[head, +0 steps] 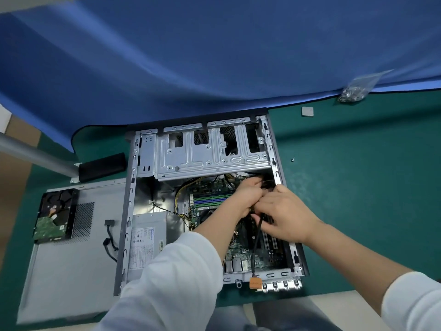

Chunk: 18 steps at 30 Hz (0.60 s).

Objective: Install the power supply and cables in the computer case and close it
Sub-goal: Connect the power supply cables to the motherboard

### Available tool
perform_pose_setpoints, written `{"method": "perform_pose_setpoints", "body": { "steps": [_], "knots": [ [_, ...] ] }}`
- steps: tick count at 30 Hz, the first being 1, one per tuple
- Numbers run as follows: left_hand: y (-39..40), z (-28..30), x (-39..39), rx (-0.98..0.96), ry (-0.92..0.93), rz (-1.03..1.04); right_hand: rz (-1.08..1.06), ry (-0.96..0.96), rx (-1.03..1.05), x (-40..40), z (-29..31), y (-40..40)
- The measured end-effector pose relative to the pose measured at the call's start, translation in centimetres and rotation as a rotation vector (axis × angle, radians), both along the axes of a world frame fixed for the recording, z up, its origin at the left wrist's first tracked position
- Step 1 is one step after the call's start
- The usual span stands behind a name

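Note:
The open computer case [133, 187] lies flat on the green mat. A grey power supply [148, 237] sits in its lower left corner, with yellow and black wires [177, 201] running to the motherboard [210, 199]. My left hand [243, 199] reaches into the case near its right wall and grips black cables. My right hand [284, 216] is beside it and pinches a black cable [256, 244]. That cable runs down to an orange connector [255, 283] hanging over the case's near edge.
The case's side panel [71, 271] lies to the left with a hard drive [56, 215] and a loose black cable [109, 240] on it. A bag of screws [355, 91], a small grey pad [307, 111] and a single screw [292, 159] lie at the right. A blue cloth [214, 56] covers the back.

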<state>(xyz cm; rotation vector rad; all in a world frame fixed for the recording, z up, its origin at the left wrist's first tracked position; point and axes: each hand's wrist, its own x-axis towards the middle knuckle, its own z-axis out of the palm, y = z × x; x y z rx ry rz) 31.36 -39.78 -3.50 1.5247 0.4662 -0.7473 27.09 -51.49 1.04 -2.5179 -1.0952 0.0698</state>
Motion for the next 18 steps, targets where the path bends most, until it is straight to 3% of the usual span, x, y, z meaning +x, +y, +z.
{"method": "perform_pose_setpoints", "body": {
  "steps": [3, 8, 11, 15, 18],
  "knots": [
    [-0.1, -0.3, 0.6, 0.035, -0.002, -0.073, -0.016, -0.003, 0.008, 0.0, -0.2, 0.0],
    [-0.8, -1.5, 0.6, 0.194, -0.050, 0.133, -0.143, -0.012, 0.093, -0.2, -0.4, -0.4],
    [-0.9, -2.4, 0.3, 0.304, -0.065, 0.141, -0.157, -0.018, 0.093, -0.4, -0.5, -0.5],
    [-0.9, -2.1, 0.3, 0.280, 0.006, 0.188, -0.165, -0.005, 0.097, -0.3, -0.6, -0.5],
    [-0.7, -1.1, 0.7, 0.103, 0.185, 0.307, -0.160, -0.014, 0.115, -0.3, -0.6, -0.4]
  ]
}}
